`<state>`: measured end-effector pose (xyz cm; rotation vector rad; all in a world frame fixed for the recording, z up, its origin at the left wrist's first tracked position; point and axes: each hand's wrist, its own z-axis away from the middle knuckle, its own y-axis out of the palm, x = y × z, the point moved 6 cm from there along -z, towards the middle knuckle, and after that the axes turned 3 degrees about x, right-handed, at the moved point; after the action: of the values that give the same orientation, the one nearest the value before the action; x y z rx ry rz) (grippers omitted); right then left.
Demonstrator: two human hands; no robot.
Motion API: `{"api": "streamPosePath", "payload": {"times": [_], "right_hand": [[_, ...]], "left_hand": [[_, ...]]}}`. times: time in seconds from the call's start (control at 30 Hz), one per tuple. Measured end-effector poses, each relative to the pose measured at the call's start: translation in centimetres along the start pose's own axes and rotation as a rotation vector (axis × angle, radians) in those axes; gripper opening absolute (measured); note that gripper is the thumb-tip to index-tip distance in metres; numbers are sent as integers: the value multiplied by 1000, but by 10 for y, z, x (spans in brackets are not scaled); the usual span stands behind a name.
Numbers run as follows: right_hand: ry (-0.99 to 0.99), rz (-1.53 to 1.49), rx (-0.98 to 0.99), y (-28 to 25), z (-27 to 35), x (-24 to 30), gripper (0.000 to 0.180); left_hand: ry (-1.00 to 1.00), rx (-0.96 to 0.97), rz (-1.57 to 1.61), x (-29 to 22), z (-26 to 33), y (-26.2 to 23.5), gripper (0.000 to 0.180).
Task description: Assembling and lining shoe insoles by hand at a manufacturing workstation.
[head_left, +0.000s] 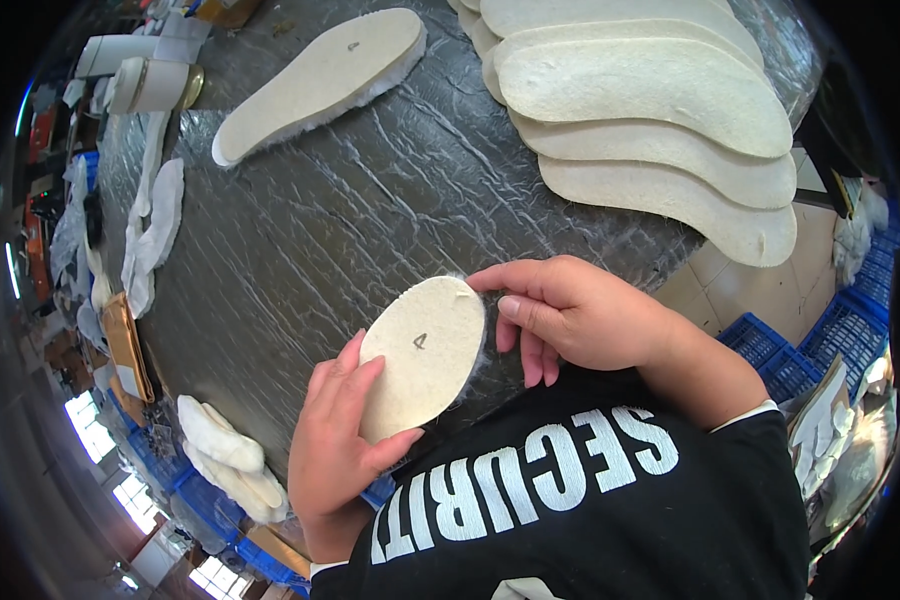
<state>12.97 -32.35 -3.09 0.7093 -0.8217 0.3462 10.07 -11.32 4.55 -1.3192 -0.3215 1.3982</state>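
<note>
A cream felt insole (425, 355) with a fleecy white edge and a small dark mark on its flat side is held between both hands, just above the near edge of the dark wrapped table (340, 230). My left hand (335, 440) grips its lower end, thumb across the face. My right hand (570, 315) pinches its upper right rim with thumb and fingertips. A second insole of the same kind (320, 85) lies alone on the table farther back.
A fanned stack of several cream insoles (650, 120) lies at the table's far right. White fleece pieces (155, 225) hang along the left edge, more (230, 460) lower left. Rolls (155, 85) stand at the far left corner. Blue crates (790, 355) sit on the floor right.
</note>
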Motion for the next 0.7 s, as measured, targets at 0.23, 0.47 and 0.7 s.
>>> {"api": "streamPosePath", "payload": {"times": [0.23,0.47,0.7], "right_hand": [[-54,-6,-47,0,0,2,45],[-730,992,-391,21,8,42,97],[-589,1190,-13,49,-27,40,104]], "left_hand": [[-8,17,-28,1,-1,1,75],[-4,34,-26,-6,1,1,73],[1,33,77,-4,4,-7,76]]}}
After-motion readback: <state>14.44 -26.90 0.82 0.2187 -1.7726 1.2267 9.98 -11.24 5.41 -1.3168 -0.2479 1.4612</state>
